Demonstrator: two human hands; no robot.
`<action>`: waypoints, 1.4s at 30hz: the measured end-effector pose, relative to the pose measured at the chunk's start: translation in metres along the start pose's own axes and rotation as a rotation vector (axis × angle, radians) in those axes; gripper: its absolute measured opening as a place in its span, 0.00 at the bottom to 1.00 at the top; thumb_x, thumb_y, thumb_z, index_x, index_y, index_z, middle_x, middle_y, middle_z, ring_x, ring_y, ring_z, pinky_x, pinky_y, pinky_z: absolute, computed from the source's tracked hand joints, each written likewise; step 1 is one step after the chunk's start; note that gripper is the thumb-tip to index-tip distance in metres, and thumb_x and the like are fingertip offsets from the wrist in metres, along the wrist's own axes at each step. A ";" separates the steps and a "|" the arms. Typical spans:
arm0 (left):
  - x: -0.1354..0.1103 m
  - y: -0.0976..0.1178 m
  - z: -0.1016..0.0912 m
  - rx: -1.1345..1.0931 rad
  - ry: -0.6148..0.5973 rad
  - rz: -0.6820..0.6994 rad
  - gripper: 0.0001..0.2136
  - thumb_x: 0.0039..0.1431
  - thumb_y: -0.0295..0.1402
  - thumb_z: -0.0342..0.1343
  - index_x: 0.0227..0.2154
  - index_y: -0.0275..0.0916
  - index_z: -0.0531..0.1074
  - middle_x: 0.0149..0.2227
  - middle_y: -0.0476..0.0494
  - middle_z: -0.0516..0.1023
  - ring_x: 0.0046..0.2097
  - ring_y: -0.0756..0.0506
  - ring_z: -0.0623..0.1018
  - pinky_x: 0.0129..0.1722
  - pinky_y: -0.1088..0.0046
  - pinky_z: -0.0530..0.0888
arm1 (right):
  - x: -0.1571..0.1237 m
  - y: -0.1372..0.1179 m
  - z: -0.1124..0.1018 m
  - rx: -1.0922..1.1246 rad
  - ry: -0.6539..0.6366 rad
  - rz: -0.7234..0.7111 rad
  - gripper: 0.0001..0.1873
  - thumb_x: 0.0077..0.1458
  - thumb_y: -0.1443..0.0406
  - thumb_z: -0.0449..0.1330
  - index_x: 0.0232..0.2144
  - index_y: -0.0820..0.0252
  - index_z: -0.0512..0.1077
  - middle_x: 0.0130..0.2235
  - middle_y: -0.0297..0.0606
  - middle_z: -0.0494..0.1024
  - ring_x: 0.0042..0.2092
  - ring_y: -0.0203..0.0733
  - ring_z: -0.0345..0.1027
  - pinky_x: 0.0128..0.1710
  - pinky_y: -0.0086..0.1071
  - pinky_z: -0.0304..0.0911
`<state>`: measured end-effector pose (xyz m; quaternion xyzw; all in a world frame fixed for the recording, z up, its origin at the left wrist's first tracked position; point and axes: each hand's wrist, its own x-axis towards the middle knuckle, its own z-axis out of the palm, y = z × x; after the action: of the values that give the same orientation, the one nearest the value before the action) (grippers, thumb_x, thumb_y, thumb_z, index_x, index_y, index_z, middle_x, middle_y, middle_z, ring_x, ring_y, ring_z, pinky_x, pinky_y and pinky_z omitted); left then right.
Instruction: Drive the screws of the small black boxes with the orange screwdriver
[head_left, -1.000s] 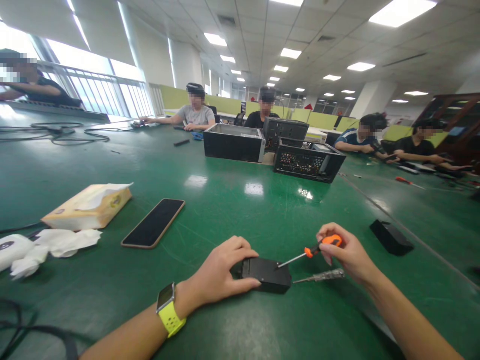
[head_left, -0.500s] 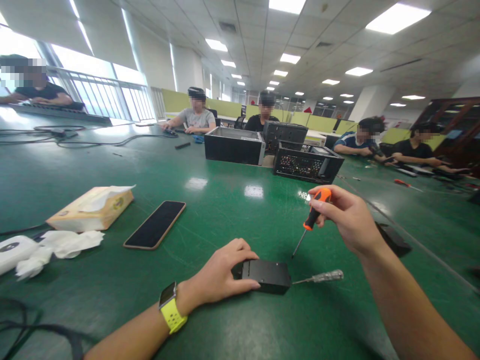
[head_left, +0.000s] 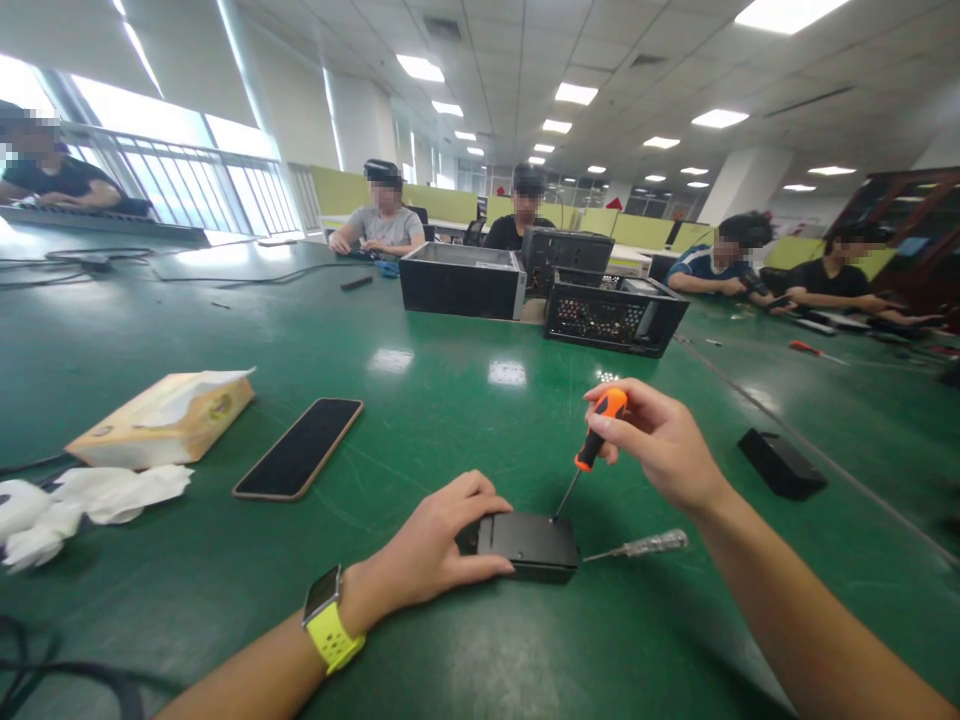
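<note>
A small black rectangular box (head_left: 534,542) lies flat on the green table (head_left: 420,420) in front of me. My left hand (head_left: 461,535) grips its left end between thumb and fingers, with a yellow-banded watch on that wrist. My right hand (head_left: 660,435) is closed round the orange and black handle of a screwdriver (head_left: 595,432). The screwdriver leans, its tip at a screw near the far right corner of the box's top. Just right of the box lies a second screwdriver (head_left: 654,543) with a clear handle, its thin shaft pointing at the box.
Left of my hands lie a phone (head_left: 300,448), a tissue pack (head_left: 161,420) and crumpled tissues (head_left: 112,495). Another black box (head_left: 782,465) sits to the right. Computer cases (head_left: 463,282) stand farther back, and several people sit around the table. Cables (head_left: 67,665) lie at the lower left.
My right hand has moved left and down, bringing the screwdriver's tip from above the table onto the box's top. The left hand keeps its grip on the box. The view has shifted slightly.
</note>
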<state>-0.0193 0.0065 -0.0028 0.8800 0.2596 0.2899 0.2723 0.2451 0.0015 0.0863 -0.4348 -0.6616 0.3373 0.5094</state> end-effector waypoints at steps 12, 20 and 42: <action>0.000 0.001 -0.001 0.011 0.004 -0.003 0.20 0.56 0.46 0.63 0.47 0.39 0.75 0.41 0.41 0.71 0.42 0.42 0.72 0.42 0.67 0.72 | -0.003 -0.004 -0.001 -0.029 -0.037 -0.016 0.14 0.52 0.60 0.66 0.40 0.59 0.73 0.30 0.32 0.73 0.26 0.34 0.68 0.25 0.28 0.67; 0.000 -0.001 -0.001 0.022 0.005 0.012 0.21 0.57 0.47 0.62 0.48 0.39 0.75 0.41 0.41 0.71 0.42 0.42 0.72 0.42 0.66 0.72 | -0.010 -0.025 -0.019 -0.444 -0.075 -0.153 0.20 0.49 0.57 0.68 0.46 0.53 0.75 0.31 0.34 0.78 0.29 0.40 0.72 0.30 0.34 0.68; -0.001 -0.003 0.000 0.005 -0.003 0.003 0.21 0.56 0.42 0.65 0.49 0.37 0.74 0.42 0.41 0.70 0.43 0.42 0.72 0.43 0.66 0.71 | -0.016 -0.044 -0.031 -0.697 -0.270 -0.272 0.12 0.59 0.61 0.60 0.45 0.56 0.71 0.36 0.33 0.78 0.31 0.34 0.70 0.31 0.28 0.65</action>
<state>-0.0204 0.0082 -0.0053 0.8815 0.2585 0.2884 0.2701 0.2666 -0.0302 0.1269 -0.4420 -0.8489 0.0762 0.2797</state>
